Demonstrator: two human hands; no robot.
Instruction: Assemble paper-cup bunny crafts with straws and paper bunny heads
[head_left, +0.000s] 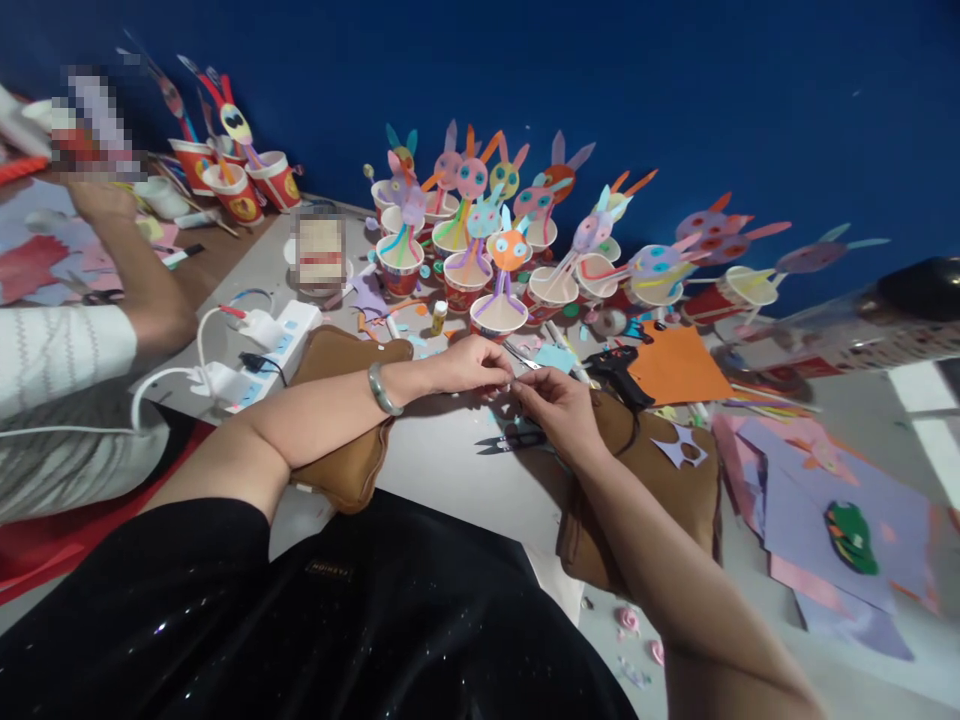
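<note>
My left hand (480, 366), a bangle on its wrist, meets my right hand (553, 402) above the table, fingertips almost touching. Both hands are pinched closed. A tiny pale thing shows between the fingertips, too small to name. Just below them lie dark-handled scissors (511, 440), and a second pair of scissors (523, 354) is partly hidden behind the right hand. A black glue gun (624, 372) rests to the right. Straight ahead stands a paper cup (499, 314) bearing an orange paper rabbit head (508, 250).
Many similar cups with paper figures line the blue wall (675, 80). Brown cushions (341, 400) lie under both forearms. A power strip (281, 350) with plugs stands left, near another person's arm (154, 290). Orange paper (679, 365), purple sheets (810, 510) and a clear bottle (832, 325) are right.
</note>
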